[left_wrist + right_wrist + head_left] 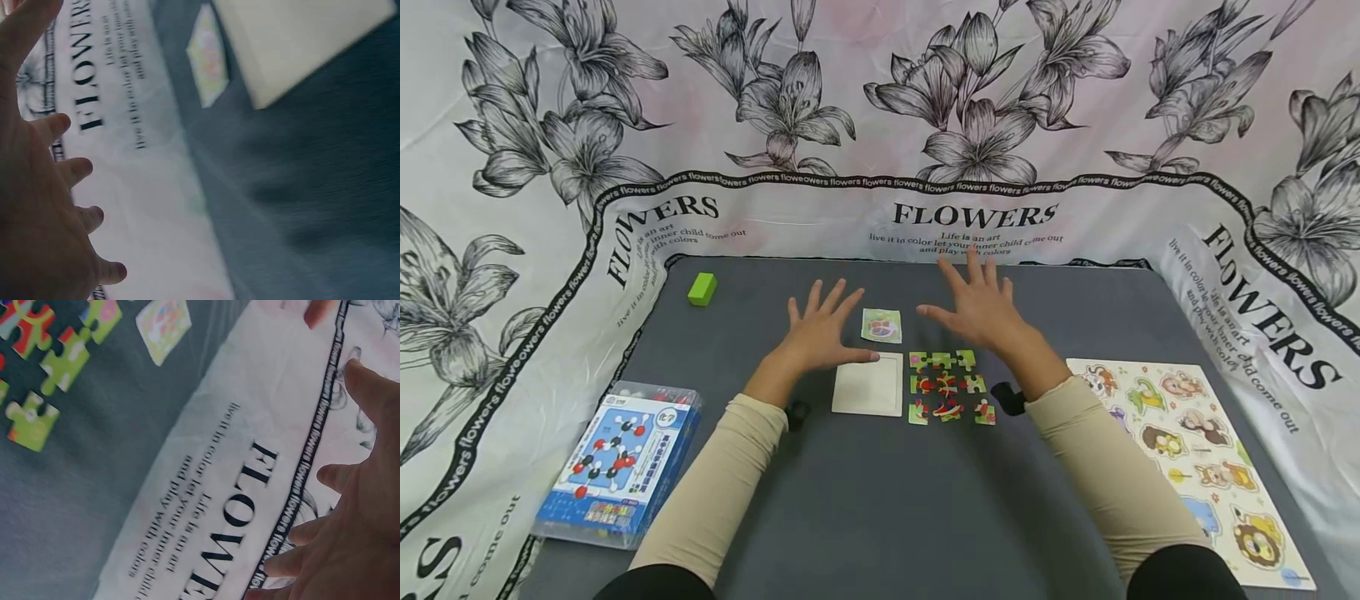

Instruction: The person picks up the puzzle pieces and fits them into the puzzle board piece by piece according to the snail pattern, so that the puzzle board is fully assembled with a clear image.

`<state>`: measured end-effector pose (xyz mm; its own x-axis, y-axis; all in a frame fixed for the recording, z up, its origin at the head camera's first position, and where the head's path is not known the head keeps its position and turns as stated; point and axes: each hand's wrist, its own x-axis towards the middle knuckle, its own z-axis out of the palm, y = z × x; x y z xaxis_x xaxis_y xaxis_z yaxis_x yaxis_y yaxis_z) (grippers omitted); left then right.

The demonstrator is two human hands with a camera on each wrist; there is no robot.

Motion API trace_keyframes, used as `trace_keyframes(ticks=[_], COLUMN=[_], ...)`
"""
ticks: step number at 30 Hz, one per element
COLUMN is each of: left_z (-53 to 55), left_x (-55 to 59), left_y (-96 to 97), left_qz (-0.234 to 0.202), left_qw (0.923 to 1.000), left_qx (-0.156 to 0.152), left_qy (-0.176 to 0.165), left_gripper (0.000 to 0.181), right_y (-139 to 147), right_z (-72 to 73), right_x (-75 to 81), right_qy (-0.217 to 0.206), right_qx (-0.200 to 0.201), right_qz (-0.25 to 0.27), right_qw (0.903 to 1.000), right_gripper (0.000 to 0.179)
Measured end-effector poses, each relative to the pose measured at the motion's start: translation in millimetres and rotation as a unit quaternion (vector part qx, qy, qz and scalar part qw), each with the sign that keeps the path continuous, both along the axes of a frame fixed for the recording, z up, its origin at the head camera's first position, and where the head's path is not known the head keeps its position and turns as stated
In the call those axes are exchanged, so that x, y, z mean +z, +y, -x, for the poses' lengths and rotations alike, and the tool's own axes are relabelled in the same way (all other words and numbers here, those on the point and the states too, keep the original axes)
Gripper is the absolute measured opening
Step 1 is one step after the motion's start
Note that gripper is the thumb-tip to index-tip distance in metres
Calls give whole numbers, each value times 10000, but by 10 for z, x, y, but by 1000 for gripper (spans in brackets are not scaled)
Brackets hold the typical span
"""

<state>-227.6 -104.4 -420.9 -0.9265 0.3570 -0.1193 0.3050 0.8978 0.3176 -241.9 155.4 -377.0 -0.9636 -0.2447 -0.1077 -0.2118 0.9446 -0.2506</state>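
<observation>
Both hands hover with fingers spread, holding nothing. In the head view the left hand (822, 333) is above the table by a square cream puzzle tray (867, 396), its thumb overlapping the tray's top edge. The right hand (981, 308) is raised beyond several small jigsaw pieces (946, 384), which lie apart in rows to the right of the tray. Between the hands lies a small picture card (882, 326). In the right wrist view, green-edged jigsaw pieces (65, 359) and the card (164, 328) lie left of the hand. The left wrist view shows the tray (300, 37) at the top.
A green block (702, 289) sits at the far left of the grey table (865, 517). A clear box with a molecule picture (617, 467) stands at the left edge. To the right, under the right forearm, lies a board of cartoon animal stickers (1213, 467). Flower-printed cloth (820, 217) hangs behind.
</observation>
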Motion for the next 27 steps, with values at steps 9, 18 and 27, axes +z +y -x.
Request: trace_keyframes(ticks=[9, 18, 27], left_z=[-164, -271, -364], left_x=[-368, -632, -778], left_y=[-152, -320, -338], left_qz=[43, -58, -380], left_qw=[9994, 9977, 9954], left_qx=[-7, -280, -545], left_qy=[-329, -606, -688], left_gripper=[108, 100, 89], right_y=[-82, -155, -102], right_z=[-63, -95, -152], right_x=[-308, -598, -826], right_qy=[-370, -578, -350], right_qx=[77, 260, 630], right_qz=[83, 41, 43], right_qw=[9993, 9980, 9974], right_gripper=[88, 83, 43])
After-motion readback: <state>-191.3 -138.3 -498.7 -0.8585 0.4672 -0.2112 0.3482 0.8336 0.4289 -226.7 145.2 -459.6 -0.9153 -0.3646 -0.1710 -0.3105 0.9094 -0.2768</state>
